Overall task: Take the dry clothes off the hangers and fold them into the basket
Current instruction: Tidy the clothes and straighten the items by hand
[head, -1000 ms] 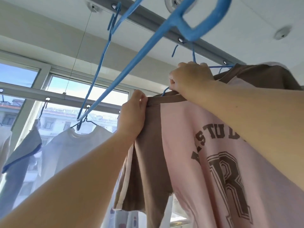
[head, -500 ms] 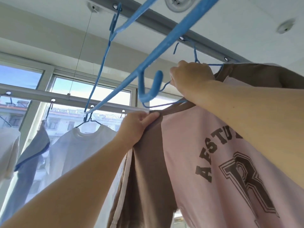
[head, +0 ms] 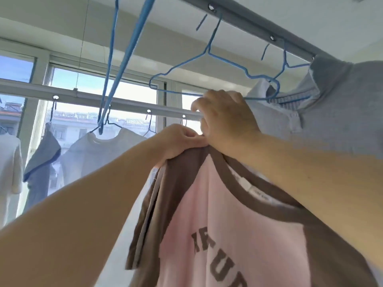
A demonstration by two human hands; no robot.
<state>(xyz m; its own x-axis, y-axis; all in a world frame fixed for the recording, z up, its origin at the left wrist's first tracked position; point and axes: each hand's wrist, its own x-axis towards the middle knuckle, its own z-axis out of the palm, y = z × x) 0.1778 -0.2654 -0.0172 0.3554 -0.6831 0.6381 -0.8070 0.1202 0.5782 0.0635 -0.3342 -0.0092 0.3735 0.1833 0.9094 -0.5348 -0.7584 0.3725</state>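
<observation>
Both grips clamp the pink shirt (head: pixel 228 214) collar — left hand (head: pixel 178 141), right hand (head: pixel 226 125) — just below the emptied blue hanger (head: pixel 207 69), ready for folding.

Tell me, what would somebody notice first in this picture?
Probably the pink T-shirt with brown sleeves and big brown letters, low in the middle, gripped at its collar by the left hand and right hand. Just above hangs a bare blue wire hanger on the grey ceiling rail.
</observation>
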